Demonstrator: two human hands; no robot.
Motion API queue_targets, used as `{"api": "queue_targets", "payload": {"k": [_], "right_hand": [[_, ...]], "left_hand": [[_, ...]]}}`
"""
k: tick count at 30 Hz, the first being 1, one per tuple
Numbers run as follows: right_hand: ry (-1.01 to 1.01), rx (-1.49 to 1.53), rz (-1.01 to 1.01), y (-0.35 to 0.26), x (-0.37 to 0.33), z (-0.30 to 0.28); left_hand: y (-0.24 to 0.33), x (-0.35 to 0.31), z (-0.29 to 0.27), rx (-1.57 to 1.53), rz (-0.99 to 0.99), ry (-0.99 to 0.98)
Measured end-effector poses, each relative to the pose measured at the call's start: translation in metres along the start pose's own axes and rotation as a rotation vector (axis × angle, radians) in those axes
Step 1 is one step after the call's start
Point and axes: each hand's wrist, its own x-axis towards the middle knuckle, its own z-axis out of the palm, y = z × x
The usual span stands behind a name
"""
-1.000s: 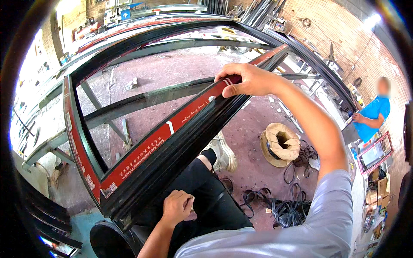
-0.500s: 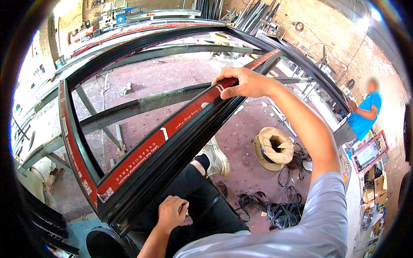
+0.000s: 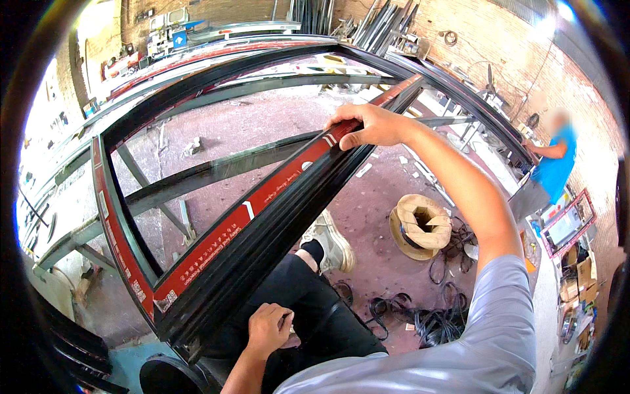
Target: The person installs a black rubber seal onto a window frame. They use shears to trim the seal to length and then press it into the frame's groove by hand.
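A large black window frame (image 3: 262, 243) with red film along its face slants across the view, its near corner at the lower left. My right hand (image 3: 371, 125) is closed over the near rail, thumb on my side and fingers over the far edge. Low over my black-trousered thigh, my left hand (image 3: 269, 328) is curled closed. A small pale, pinkish piece (image 3: 293, 339) shows beside its fingers; its kind cannot be made out.
Grey metal stand bars (image 3: 223, 161) run beneath the frame. On the floor are a wooden spool (image 3: 420, 226) and tangled black strips (image 3: 440, 322). A person in a blue shirt (image 3: 556, 164) stands at the frame's far right. Long profiles (image 3: 387, 26) lean against the brick wall.
The view has shifted slightly. My right hand keeps its hold on the rail, and my left hand stays curled over the thigh. The person in blue has changed posture, one arm reaching to the frame.
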Motion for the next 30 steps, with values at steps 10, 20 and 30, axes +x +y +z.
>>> {"api": "queue_targets", "payload": {"k": [10, 20, 30], "right_hand": [[0.031, -0.026, -0.094, -0.029, 0.022, 0.019], [0.15, -0.027, -0.184, -0.095, 0.057, 0.07], [-0.056, -0.025, -0.191, -0.11, 0.058, 0.063]], "left_hand": [[-0.002, 0.004, 0.006, 0.021, 0.032, -0.002], [0.004, 0.01, 0.015, 0.037, 0.059, -0.023], [0.011, -0.002, -0.007, 0.01, 0.022, -0.025]]}}
